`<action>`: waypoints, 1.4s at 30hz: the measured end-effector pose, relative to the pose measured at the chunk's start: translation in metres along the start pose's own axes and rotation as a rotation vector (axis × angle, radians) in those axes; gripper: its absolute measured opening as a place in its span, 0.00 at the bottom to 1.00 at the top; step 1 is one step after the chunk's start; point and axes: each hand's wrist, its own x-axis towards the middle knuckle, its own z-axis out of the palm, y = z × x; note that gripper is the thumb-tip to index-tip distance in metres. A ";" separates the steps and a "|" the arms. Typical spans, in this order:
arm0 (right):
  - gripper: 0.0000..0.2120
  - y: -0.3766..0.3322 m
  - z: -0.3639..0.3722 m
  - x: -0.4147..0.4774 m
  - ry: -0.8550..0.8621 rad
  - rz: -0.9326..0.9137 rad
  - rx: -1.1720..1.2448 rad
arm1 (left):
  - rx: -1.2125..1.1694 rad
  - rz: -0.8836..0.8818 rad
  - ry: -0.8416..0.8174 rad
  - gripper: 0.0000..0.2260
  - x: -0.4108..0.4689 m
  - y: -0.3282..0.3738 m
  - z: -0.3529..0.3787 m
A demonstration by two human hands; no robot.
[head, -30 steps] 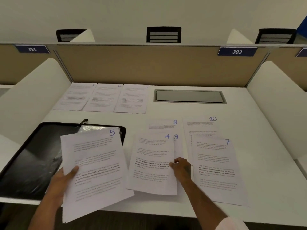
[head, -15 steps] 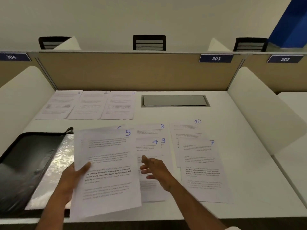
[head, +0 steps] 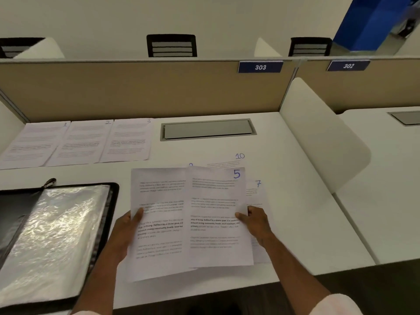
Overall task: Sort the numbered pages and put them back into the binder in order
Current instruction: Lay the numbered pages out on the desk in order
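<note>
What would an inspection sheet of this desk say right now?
Surface: white desk, flat.
Job's things: page 1, page 2 and page 3 in a far-left row; page 10 and page 7 partly covered; binder open, shiny sleeves showing.
Clutter: nothing seen.
Grips: left hand holds the left sheet, number hidden; right hand pinches page 5, which overlaps it.
Cables: nothing seen; grey hatch closed.
Surroundings: tan partition, sign 303, black chair beyond.

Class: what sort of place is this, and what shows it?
Probably a library or study hall: numbered seat signs 303 and 302, a tan divider panel behind the desk, and a chair opposite.
</note>
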 end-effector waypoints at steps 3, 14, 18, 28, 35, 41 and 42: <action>0.08 0.016 -0.029 0.010 0.023 0.003 -0.128 | 0.042 0.010 0.030 0.15 0.002 0.002 -0.007; 0.23 0.012 -0.033 0.013 0.235 0.030 -0.095 | 0.047 0.043 0.042 0.13 -0.004 0.015 -0.002; 0.22 -0.024 -0.030 0.000 -0.056 0.038 0.224 | 0.036 0.042 -0.034 0.17 0.003 0.006 0.044; 0.10 0.012 -0.067 0.007 -0.190 0.053 0.369 | 0.086 0.070 -0.157 0.14 0.013 -0.004 0.172; 0.07 0.068 -0.155 0.039 0.055 0.145 0.236 | 0.197 0.042 -0.280 0.12 0.018 -0.006 0.219; 0.07 0.102 -0.220 0.055 0.219 0.195 0.059 | 0.293 0.042 -0.293 0.14 0.022 -0.014 0.227; 0.07 0.107 -0.227 0.058 0.244 0.204 0.027 | 0.307 0.044 -0.290 0.14 0.022 -0.016 0.227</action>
